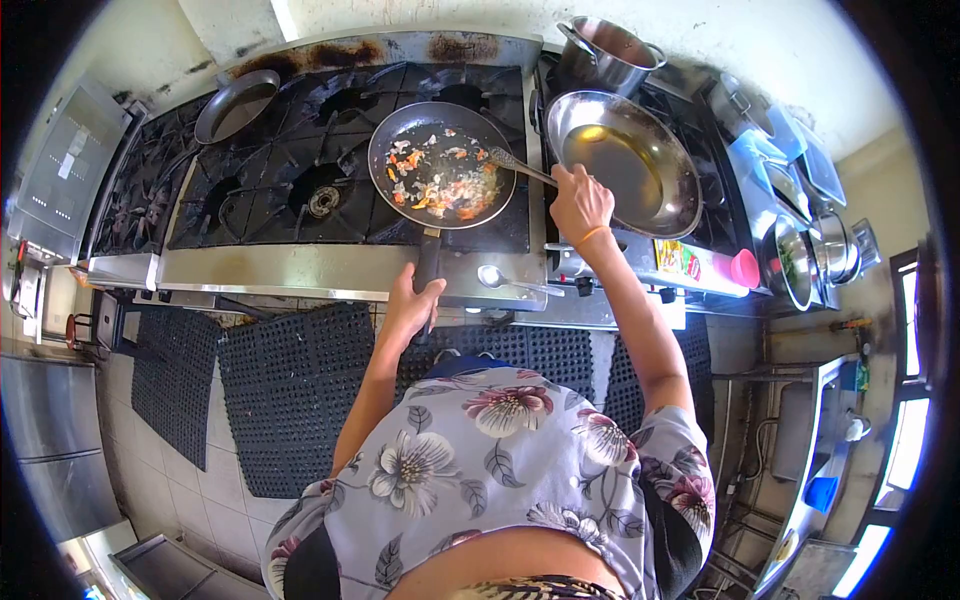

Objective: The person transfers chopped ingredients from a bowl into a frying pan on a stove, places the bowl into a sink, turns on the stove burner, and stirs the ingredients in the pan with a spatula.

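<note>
My left hand (411,308) is closed around the black handle of a frying pan (437,222) on the stove. Chopped orange, white and pale pieces of food (450,190) lie spread over the pan's dark base. In my right hand (584,207) is the handle of a metal cooking spoon (512,162), whose speckled head reaches over the pan's right rim. Just behind that hand stands a wide steel pan (672,160) with yellowish oil in it. A smaller metal spoon (490,276) rests on the steel front ledge, right of the pan handle.
Another dark pan (237,105) sits at the stove's back left. A tall steel pot (607,55) stands at the back right. A food packet (676,258) and a pink cup (744,268) are on the right ledge, near steel bowls (792,262). Black rubber mats (290,400) cover the floor.
</note>
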`<state>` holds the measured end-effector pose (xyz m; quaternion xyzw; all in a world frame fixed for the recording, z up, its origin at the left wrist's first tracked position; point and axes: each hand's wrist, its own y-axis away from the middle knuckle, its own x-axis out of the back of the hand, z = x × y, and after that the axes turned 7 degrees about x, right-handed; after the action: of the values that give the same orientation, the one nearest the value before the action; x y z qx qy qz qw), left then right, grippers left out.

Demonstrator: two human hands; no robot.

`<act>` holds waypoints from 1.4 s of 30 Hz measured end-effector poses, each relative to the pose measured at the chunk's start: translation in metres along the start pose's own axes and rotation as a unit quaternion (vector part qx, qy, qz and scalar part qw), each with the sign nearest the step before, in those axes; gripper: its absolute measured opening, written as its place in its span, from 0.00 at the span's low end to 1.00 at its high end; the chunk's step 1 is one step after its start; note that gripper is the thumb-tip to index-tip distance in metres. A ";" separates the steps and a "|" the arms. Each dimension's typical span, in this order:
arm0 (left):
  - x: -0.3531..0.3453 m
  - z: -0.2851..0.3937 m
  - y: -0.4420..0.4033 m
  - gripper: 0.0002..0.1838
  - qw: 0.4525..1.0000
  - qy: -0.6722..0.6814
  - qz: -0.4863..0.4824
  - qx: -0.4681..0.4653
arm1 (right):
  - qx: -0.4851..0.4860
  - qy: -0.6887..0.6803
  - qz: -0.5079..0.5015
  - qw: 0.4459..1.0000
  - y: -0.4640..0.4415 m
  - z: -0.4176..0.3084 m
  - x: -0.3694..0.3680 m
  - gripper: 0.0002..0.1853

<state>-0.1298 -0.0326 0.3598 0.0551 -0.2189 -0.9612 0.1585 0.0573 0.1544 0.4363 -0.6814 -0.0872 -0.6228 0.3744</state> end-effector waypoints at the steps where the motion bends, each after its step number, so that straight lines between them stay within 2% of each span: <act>1: 0.000 0.001 0.001 0.17 1.000 0.000 0.000 0.000 | 0.002 0.001 -0.012 1.000 0.000 0.000 -0.002 0.05; 6: 0.000 -0.004 -0.003 0.17 1.000 0.000 0.005 0.000 | -0.011 -0.020 -0.055 0.998 0.007 -0.010 0.010 0.09; 9: 0.000 -0.004 -0.005 0.17 1.000 0.012 0.000 0.010 | -0.003 -0.059 -0.090 0.994 0.016 -0.020 0.022 0.08; 13: -0.002 -0.002 -0.006 0.16 0.999 0.040 -0.009 0.031 | -0.012 -0.159 -0.090 0.983 0.017 -0.037 0.032 0.08; 17: -0.002 0.000 -0.005 0.13 0.997 0.063 -0.032 0.021 | -0.012 -0.077 -0.038 0.996 0.012 -0.030 0.022 0.07; 21: -0.002 0.001 -0.006 0.11 0.996 0.071 -0.030 0.039 | -0.029 -0.020 -0.030 0.999 0.006 -0.017 0.012 0.07; 28: -0.002 0.001 -0.008 0.12 0.995 0.080 -0.039 0.041 | 0.019 0.025 -0.080 0.996 -0.005 -0.020 0.025 0.08; 31: -0.001 0.000 -0.009 0.12 0.995 0.082 -0.044 0.045 | 0.044 0.012 -0.152 0.987 -0.006 -0.023 0.048 0.09; 34: -0.001 0.000 -0.010 0.12 0.993 0.091 -0.047 0.051 | 0.087 -0.073 -0.187 0.976 -0.006 -0.019 0.048 0.09; 38: -0.002 0.000 -0.009 0.12 0.993 0.089 -0.054 0.056 | 0.042 -0.166 -0.222 0.960 -0.012 -0.025 0.016 0.11; 42: -0.005 0.004 -0.007 0.12 0.993 0.080 -0.065 0.060 | 0.016 -0.260 -0.166 0.951 -0.019 -0.027 -0.023 0.10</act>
<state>-0.1272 -0.0235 0.3604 0.1555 -0.2592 -0.9469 0.1092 0.0196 0.1590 0.4218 -0.7896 -0.3031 -0.4761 0.2406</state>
